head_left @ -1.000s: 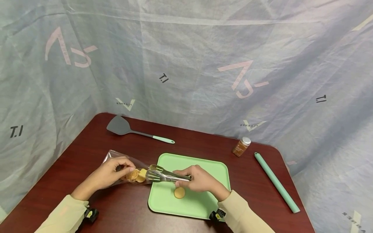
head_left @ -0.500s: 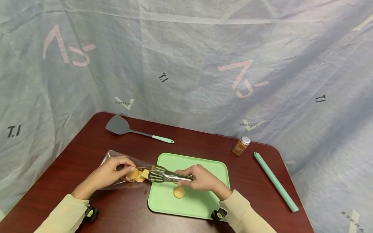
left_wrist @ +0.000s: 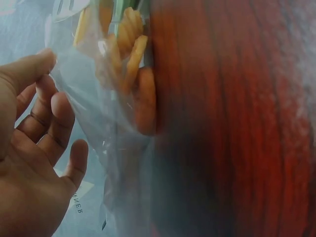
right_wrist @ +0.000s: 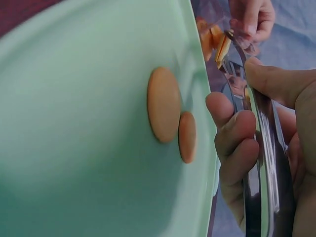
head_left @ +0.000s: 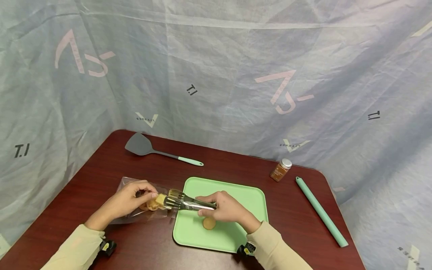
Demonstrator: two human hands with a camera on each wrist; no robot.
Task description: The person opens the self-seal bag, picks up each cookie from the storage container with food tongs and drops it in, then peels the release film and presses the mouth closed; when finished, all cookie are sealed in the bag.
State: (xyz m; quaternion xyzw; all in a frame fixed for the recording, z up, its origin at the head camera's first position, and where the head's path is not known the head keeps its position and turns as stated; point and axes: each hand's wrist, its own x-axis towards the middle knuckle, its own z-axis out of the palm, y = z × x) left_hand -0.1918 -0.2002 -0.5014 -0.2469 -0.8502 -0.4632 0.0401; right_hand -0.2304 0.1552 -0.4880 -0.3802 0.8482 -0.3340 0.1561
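My left hand (head_left: 129,198) pinches the edge of a clear plastic bag (left_wrist: 91,108) lying left of the green tray (head_left: 236,193). Several yellow-orange snack pieces (left_wrist: 129,49), some with ridges, are inside it. With curled fingers and thumb, my right hand (head_left: 227,210) grips metal tongs (head_left: 192,204). Their slotted ends reach left over the tray's edge into the bag's mouth, with a squarish yellow piece (right_wrist: 223,51) at the tips. Two round, flat, biscuit-like pieces (right_wrist: 164,104) rest on the tray; in the head view the right hand and tongs hide one.
At the back left of the dark red table (head_left: 148,247) lies a grey spatula (head_left: 140,144) with a pale green handle. A spice jar (head_left: 281,170) with a silver lid stands back right. Further right lies a long green stick (head_left: 320,212). Printed cloth (head_left: 216,75) hangs behind.
Over the last half second my right hand and the tongs have moved left, taking the yellow piece further over the bag. My left hand has stayed nearly in place.
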